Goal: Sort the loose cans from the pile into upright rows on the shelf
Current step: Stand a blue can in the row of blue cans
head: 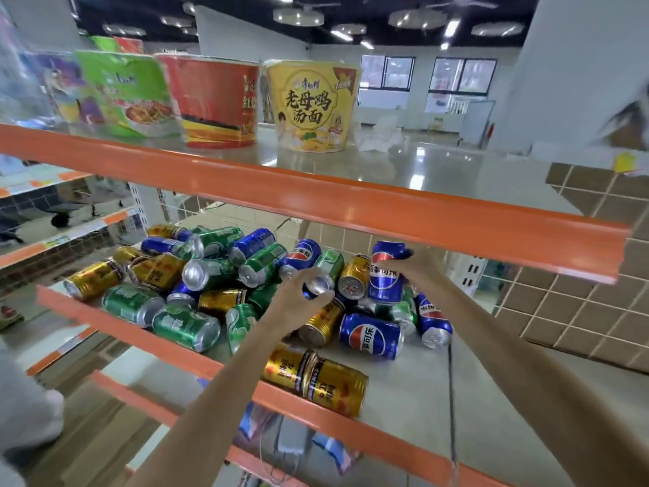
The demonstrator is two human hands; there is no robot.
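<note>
The cans lie in a loose pile (224, 275) on the middle shelf (474, 409) of an orange-edged rack, most of them on their sides: green, gold and blue ones mixed together, heaped toward the left and centre of the board. The right part of the shelf is bare grey surface.

The left hand (298, 297) reaches into the heap with its fingers curled around the end of a small can (318, 285), whose silver top faces the camera; it grips that can just above the others. The right hand (418, 267) wraps around the back of a blue can (386, 272), which stands upright or nearly so at the right edge of the pile, its red, white and blue logo facing out. A gold can (354, 275) leans just beside it on the left, between the two hands.

In front of the pile, a blue can on its side (371, 334) rests near the right forearm, and another blue one (432, 319) lies tilted to its right. Two gold cans end to end (316, 377) lie close to the front lip of the shelf, apart from the heap.

On the shelf above stand three noodle tubs: green (123, 93), red (214, 100) and yellow (310, 107).
</note>
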